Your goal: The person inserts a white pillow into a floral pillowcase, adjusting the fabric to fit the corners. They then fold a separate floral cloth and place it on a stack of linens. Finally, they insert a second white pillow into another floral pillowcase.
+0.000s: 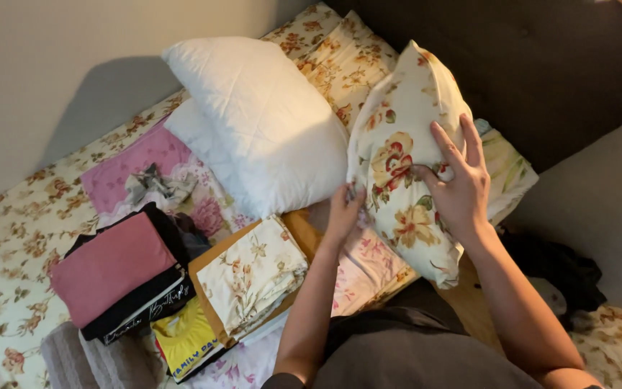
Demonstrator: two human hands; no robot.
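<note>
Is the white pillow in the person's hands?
No: both the left hand and right hand grip the floral pillow; the white pillow lies untouched beside it.

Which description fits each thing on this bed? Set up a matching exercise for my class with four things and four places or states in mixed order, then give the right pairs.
Things
1. floral pillow
2. white pillow
3. pink folded garment
4. yellow garment

Descriptions
A. at the bottom of the clothes pile, near the lower edge of the view
B. on top of a dark folded stack
C. held upright between the left hand and right hand
D. leaning bare, without a cover, left of the held pillow

Pairs: 1-C, 2-D, 3-B, 4-A
</note>
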